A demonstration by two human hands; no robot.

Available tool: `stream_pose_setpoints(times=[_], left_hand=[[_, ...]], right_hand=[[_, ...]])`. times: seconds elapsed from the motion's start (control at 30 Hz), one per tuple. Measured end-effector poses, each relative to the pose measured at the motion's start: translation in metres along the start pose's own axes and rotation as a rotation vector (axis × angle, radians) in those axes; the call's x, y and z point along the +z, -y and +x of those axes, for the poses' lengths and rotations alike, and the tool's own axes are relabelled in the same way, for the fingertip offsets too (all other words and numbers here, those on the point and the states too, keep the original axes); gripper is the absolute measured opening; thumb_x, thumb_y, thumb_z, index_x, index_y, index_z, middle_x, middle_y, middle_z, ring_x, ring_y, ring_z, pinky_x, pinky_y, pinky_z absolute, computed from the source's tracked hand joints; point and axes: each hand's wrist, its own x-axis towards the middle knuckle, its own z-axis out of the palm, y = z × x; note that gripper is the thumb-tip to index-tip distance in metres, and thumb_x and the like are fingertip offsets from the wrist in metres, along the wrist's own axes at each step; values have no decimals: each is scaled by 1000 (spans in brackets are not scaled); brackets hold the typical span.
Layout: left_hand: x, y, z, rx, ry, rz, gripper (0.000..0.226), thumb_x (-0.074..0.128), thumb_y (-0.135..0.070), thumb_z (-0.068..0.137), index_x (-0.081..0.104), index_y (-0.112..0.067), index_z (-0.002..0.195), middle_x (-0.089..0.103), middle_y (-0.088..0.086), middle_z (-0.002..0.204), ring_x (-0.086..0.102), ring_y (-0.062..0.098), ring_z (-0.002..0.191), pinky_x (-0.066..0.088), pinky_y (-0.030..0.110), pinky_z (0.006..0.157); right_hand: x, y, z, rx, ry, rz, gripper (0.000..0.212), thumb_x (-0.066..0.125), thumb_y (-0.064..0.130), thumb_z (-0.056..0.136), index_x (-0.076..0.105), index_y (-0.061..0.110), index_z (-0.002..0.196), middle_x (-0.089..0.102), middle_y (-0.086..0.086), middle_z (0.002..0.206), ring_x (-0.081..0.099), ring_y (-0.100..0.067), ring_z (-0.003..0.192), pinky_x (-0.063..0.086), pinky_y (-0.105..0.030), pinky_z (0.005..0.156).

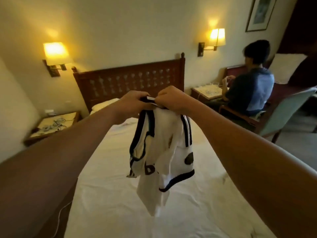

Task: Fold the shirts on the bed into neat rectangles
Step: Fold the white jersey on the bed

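A white shirt (161,152) with dark stripes and dark trim hangs bunched in the air above the bed (106,194). Both hands hold it up by its collar, close together at arm's length. My left hand (133,100) grips the collar from the left, fingers curled over the fabric. My right hand (171,98) pinches the collar from the right. The shirt's lower hem dangles a little above the white sheet, and dark lettering shows on its front.
A dark wooden headboard (130,79) and a pillow (103,105) stand at the far end. A bedside table (51,126) with cables is at the left. A person (252,83) sits on a chair (281,115) at the right beside another small table (205,93).
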Motion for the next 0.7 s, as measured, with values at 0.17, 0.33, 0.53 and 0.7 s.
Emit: stream_pose_setpoints(times=[0.17,0.33,0.53,0.7], left_hand=[[-87,-76,-47,92,-244,206,10,66,-11,96,72,-10,104,70,11,98,65,24,91,53,30,75],[-156,-141,-86,154,-405,351,12,62,-9,97,72,-14,98,70,8,98,65,22,94,51,35,82],[-237,-181,-120,2,-529,844,17,67,-18,92,61,-9,79,57,9,78,50,24,68,36,33,65],[-271,-194,-148,-451,-572,1371,24,67,-42,84,59,-24,98,62,-3,91,58,15,79,43,30,69]], right_hand=[[-23,45,16,-116,-176,129,7,65,15,86,62,11,81,61,-5,73,62,-22,67,54,-36,66],[-32,57,34,-221,-255,260,6,70,19,91,66,19,86,67,1,78,64,-13,70,52,-28,67],[-76,64,60,-237,-235,194,25,65,32,98,67,10,85,67,-10,81,62,-19,70,50,-29,64],[-145,116,59,-368,-534,-45,23,54,40,102,65,20,98,66,-3,98,60,-23,91,43,-33,71]])
